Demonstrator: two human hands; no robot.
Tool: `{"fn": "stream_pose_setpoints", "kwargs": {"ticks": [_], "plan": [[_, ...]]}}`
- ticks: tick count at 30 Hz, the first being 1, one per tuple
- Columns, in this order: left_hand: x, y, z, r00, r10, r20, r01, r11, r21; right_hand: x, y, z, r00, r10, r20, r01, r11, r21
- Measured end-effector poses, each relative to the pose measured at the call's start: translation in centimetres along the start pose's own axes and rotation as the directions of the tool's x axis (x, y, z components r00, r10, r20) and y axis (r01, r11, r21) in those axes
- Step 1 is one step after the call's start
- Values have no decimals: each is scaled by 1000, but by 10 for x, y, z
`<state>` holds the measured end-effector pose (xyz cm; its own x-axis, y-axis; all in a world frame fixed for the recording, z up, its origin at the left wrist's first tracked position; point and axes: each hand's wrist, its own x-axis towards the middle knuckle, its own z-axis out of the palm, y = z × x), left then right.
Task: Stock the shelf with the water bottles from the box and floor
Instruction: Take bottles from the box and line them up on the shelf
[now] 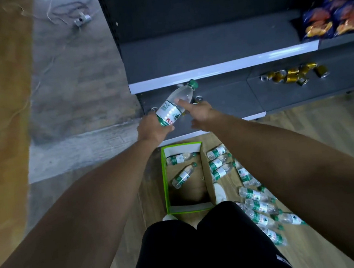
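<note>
My left hand (152, 129) grips the base of a clear water bottle (174, 105) with a green cap, tilted with its cap toward the lower shelf (223, 104). My right hand (198, 113) reaches beside it, a straight finger touching the bottle's upper body. Below, an open cardboard box (207, 174) with green edges stands on the floor and holds two bottles (184, 175) lying flat. Several more bottles (257, 206) lie scattered on the floor to the box's right.
The upper grey shelf (205, 44) has a white front strip and snack bags (334, 16) at its right end. Gold cans (292, 74) lie on the lower shelf to the right. A cable and plug (81, 20) lie on the concrete floor at left.
</note>
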<state>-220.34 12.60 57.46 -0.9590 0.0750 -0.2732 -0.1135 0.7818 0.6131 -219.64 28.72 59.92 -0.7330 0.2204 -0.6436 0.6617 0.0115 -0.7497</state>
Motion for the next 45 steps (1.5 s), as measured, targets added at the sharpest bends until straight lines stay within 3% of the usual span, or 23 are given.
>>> {"fn": "stream_pose_setpoints", "kwargs": {"ticks": [3, 5, 8, 12, 15, 21, 30, 38, 45], "plan": [[-3, 13, -10, 999, 21, 36, -17, 993, -116, -12, -21, 15, 997, -80, 15, 74, 970, 232], [-4, 21, -16, 998, 23, 62, -12, 983, -181, -18, -35, 20, 995, -90, -44, 99, 961, 258], [-1, 31, -26, 996, 46, 77, -26, 970, -241, -29, -56, 21, 984, -126, -125, 144, 979, 147], [3, 57, -51, 989, 130, 67, -103, 945, -310, -42, -90, 23, 927, -303, -221, 279, 951, -133], [1, 88, -75, 988, 153, -21, -153, 948, -280, -54, -124, 20, 871, -398, -287, 321, 905, -279], [8, 140, -105, 960, 153, -235, -205, 954, -218, -89, -196, 3, 776, -515, -364, 394, 847, -357], [25, 214, -131, 888, 143, -438, -259, 941, -218, -109, -275, -39, 694, -662, -283, 524, 734, -432], [55, 301, -163, 828, 160, -538, -338, 908, -249, -105, -349, -111, 680, -723, -126, 684, 686, -246], [82, 376, -158, 811, 157, -564, -379, 875, -301, -79, -390, -163, 547, -831, -104, 760, 544, -356]]}}
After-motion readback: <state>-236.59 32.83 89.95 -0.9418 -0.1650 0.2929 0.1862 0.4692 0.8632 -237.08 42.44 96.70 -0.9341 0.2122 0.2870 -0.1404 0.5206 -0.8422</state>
